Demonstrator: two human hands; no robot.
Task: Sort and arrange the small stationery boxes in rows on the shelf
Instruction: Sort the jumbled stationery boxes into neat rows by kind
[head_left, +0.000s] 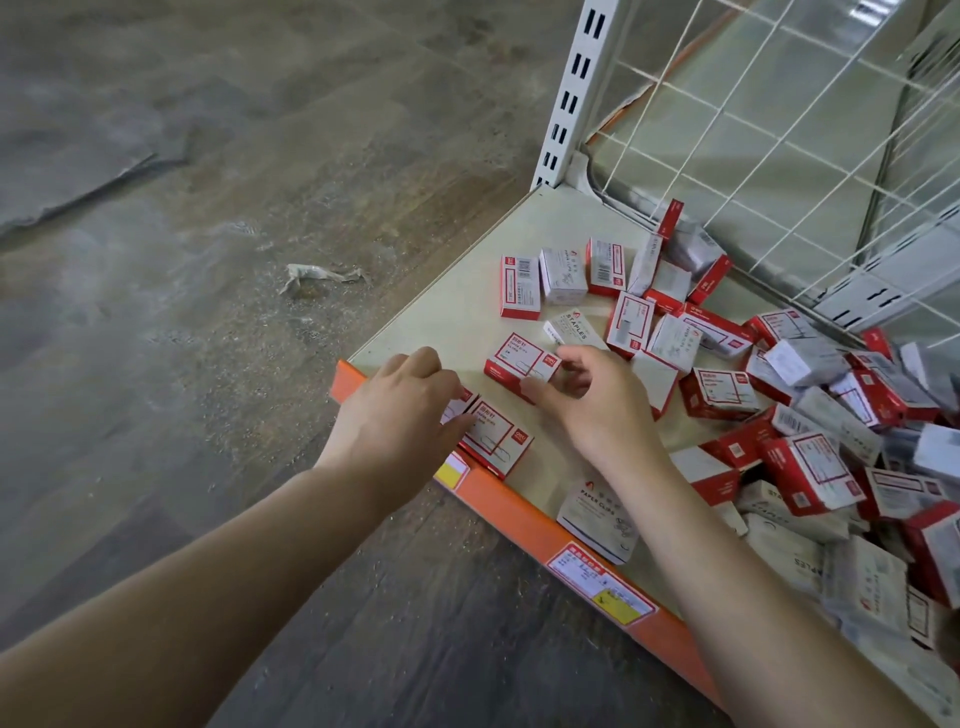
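Note:
A beige shelf (457, 306) with an orange front edge carries many small red-and-white and grey-white stationery boxes. My left hand (400, 410) rests near the front left corner, its fingers on a red box (496, 436) lying flat by the edge; a second box is partly hidden under the hand. My right hand (597, 405) pinches another red box (522, 361) between thumb and fingers, just behind the first. A white STAPLES box (571, 326) lies beyond it. A loose row of boxes (563, 275) stands further back.
A jumbled heap of boxes (810, 441) fills the shelf's right side. A white wire grid back panel (779, 135) and a slotted upright post (571, 88) bound the rear. Price labels (602, 587) stick on the orange edge. Grey floor with a paper scrap (317, 275) lies left.

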